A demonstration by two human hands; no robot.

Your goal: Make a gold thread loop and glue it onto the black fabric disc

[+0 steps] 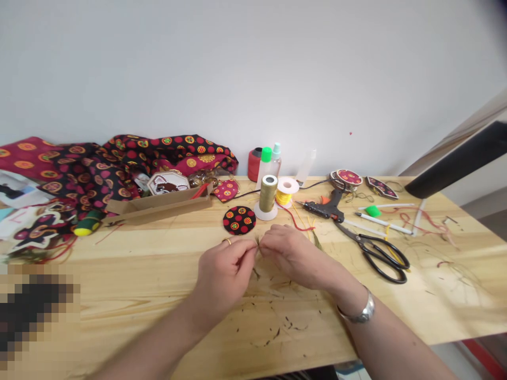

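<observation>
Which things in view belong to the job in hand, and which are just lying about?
In hand or probably in use:
- left hand and right hand, fingertips together, apparently pinching something too small to identify
- round patterned disc and gold thread spool, close by

Apparently just lying about:
- scissors
- glue gun
- cardboard tray

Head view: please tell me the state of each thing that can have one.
Left hand: fingertips pinched; held item unclear
Right hand: fingertips pinched; held item unclear
Black-handled metal scissors: lying, blades look closed
Black glue gun: lying down
Brown cardboard box: open, things inside
Round black patterned fabric disc: lying flat
Gold thread spool: upright
Green-capped white plastic bottle: upright, capped
White spool of yellow cord: upright
</observation>
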